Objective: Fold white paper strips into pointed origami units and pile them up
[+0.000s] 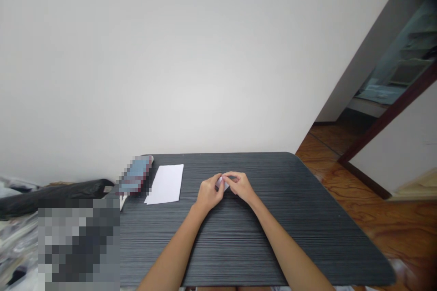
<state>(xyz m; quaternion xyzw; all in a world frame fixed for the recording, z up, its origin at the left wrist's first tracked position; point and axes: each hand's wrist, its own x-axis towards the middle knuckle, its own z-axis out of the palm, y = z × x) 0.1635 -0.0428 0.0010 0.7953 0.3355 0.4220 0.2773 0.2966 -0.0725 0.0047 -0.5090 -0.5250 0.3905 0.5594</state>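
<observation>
A small piece of folded white paper (222, 183) is held between my two hands above the middle of the dark table (239, 245). My left hand (210, 192) is closed on its left side, thumb against the paper. From the right, my right hand (241, 186) pinches the same paper with thumb and forefinger. The fingertips of both hands meet there and cover much of it. To the left of my hands, a short stack of white paper sheets (165, 184) lies flat on the table.
A blurred-out object with a blue face (136, 173) lies at the table's back left corner. Plastic bags and a long black bundle (58, 196) are beside the table on the left. A white wall (205, 54) stands behind; wooden floor (403, 223) shows right.
</observation>
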